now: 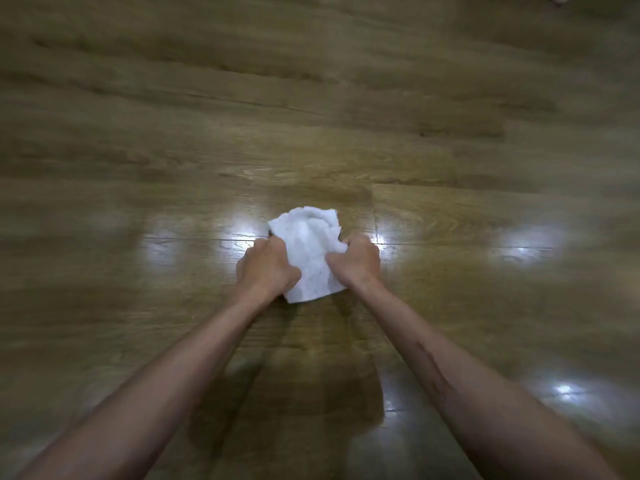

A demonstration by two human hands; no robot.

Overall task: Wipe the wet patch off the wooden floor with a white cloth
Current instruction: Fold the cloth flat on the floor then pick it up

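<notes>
Here, left hand (266,266): it is clenched on the left edge of the white cloth (310,252), knuckles up, fingers curled down into the fabric.
Right hand (356,261): it grasps the right edge of the same cloth, the thumb lying over the fabric, the other fingers folded under and hidden.
White cloth: it lies crumpled between the two hands and touches both; its far part sticks out beyond the knuckles, its near corner reaches back toward the wrists, and it rests on the wooden floor (346,116).
Wet patch (332,341): a darker, shiny area of the floor just behind the cloth, between the two forearms, on the side of the person; its edges are blurred.
Around the hands: bright round reflections of light (242,228) sit on the boards just beside the left hand, just beside the right hand, and farther out on both sides.
In the way: nothing stands between the hands and the cloth; the forearms cover part of the floor near the patch.
Far right corner: a small pale thing, too cut off to tell.
</notes>
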